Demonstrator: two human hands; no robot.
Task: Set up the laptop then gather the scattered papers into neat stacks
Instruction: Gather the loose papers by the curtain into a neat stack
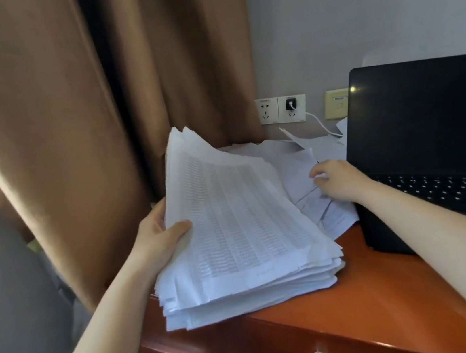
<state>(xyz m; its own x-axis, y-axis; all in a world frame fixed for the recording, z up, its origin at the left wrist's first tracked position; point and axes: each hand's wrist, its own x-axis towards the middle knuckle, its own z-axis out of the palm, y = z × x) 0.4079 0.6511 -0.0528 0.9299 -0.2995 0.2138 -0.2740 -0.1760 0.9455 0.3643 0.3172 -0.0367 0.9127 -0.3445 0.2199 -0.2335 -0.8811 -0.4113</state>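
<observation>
Left hand (158, 232) grips the tilted paper stack (238, 221) by one edge, right hand (338, 180) pinches a loose sheet (300, 187); the one-sided hold could let sheets slide.

Left hand (158, 232) grips paper stack (241, 220), thumb on top; right hand (338, 178) pinches sheet (298, 178).

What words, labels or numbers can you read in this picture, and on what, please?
None can be read.
Paper stack: printed rows, too blurred.
Wall sockets: tiny markings, too small.
Beige wall plate: blue label, blurred.
Laptop keyboard: key legends too small.
</observation>
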